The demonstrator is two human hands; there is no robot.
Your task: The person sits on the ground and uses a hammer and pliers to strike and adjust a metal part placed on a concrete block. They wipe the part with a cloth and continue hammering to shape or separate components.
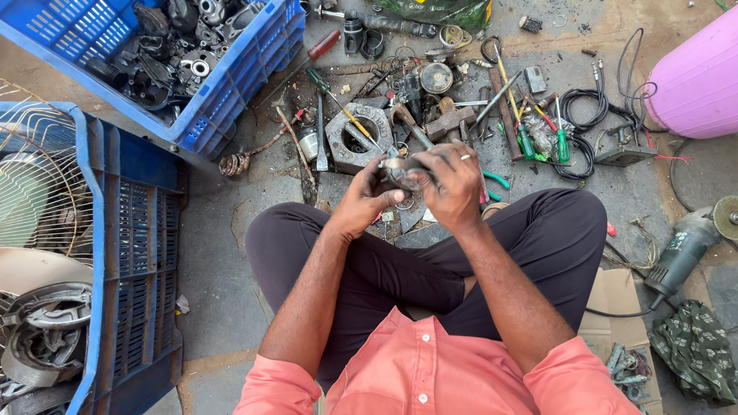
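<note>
Both hands clasp a small metal part (400, 170): left hand (367, 198) steadies at 7 o'clock, right hand (453, 184) seems mid-twist; firmer turning comes next.

A small grey metal part (400, 170) is mostly hidden between the left hand (363, 201) and the right hand (453, 184), so its shape cannot be told. The large pink rounded plastic container (696, 77) is cut off by the right edge, the blue slatted plastic crate of dark metal parts (231, 84) by the top edge, and a second blue crate holding a wire fan guard (127, 230) by the left edge. The scattered small bits on the concrete floor (223, 246) beyond the hands are too small to identify, and the person's head and shoulders lie out of view below.
</note>
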